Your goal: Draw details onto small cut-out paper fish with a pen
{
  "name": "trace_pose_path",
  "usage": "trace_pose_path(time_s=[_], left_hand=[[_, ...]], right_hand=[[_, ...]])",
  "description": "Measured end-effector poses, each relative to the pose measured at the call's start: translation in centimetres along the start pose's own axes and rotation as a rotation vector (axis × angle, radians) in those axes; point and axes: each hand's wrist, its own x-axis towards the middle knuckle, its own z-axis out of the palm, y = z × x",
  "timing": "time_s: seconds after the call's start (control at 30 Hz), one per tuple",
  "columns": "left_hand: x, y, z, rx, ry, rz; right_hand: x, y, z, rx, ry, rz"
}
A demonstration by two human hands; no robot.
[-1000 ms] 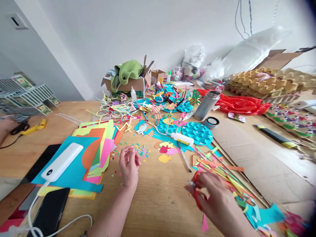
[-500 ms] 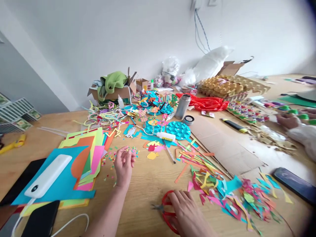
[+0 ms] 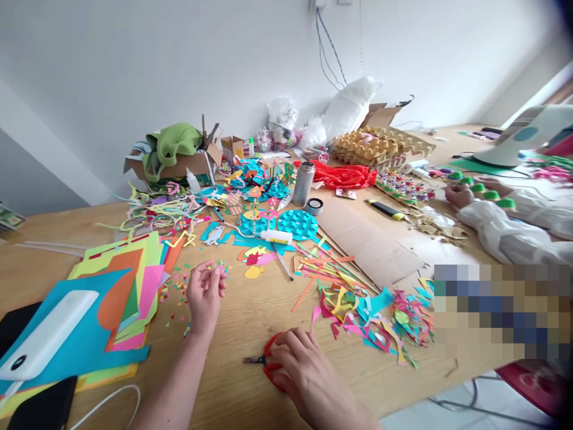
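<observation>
1. Bright, soft light pales the wall (image 3: 250,60), which is greyer at far left.
2. Soft shadow on the table (image 3: 237,319) beside the right hand (image 3: 299,365).
3. Edges stretch; right corners darken; coarse pixels mask lower right.

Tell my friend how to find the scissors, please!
On the big wooden table, find the bare patch between the stack of coloured paper on the left and the heap of paper scraps on the right. Near the front, the right hand partly covers the scissors. Their red handles and dark blades, pointing left, set them apart from the flat paper nearby.
</observation>
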Motion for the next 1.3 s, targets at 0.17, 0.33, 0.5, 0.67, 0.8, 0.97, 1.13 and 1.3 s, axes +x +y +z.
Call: trace_pose_path(time_s=[0.17,0.33,0.5,0.67,0.8,0.97,1.13,1.3], left_hand=[[-0.1,0.5,0.2,0.034,-0.020,0.016],[-0.6,1.2,0.6,0.060,-0.079,0.019],[-1.0,2.1,0.4,0.086,-0.096,0.016],[-1.0,1.9,-0.3,0.128,-0.081,0.011],[-1.2,1.4,-0.4,0.148,-0.085,-0.020],[-1.6,1.0,-0.3,0.135,-0.101,-0.024],[-1.8,0.8,-0.3,0.140,-0.103,-0.019],[-1.9,0.5,-0.2,0.149,-0.111,-0.016]], right_hand=[[-1.7,2.5,-0.5,-0.054,0.152,0.094],[-2.9,6.2,0.8,-0.311,0.139,0.076],[-3.4,7.8,0.2,-0.334,0.069,0.051],[-5.1,8.9,-0.9,-0.327,0.190,0.166],[-6.4,9.4,-1.5,-0.298,0.287,0.161],[-6.3,10.0,-2.8,-0.268,0.313,0.209],[-5.5,12.3,-4.1,-0.240,0.375,0.312],[-6.4,17.9,-6.2,-0.331,0.397,0.494]])
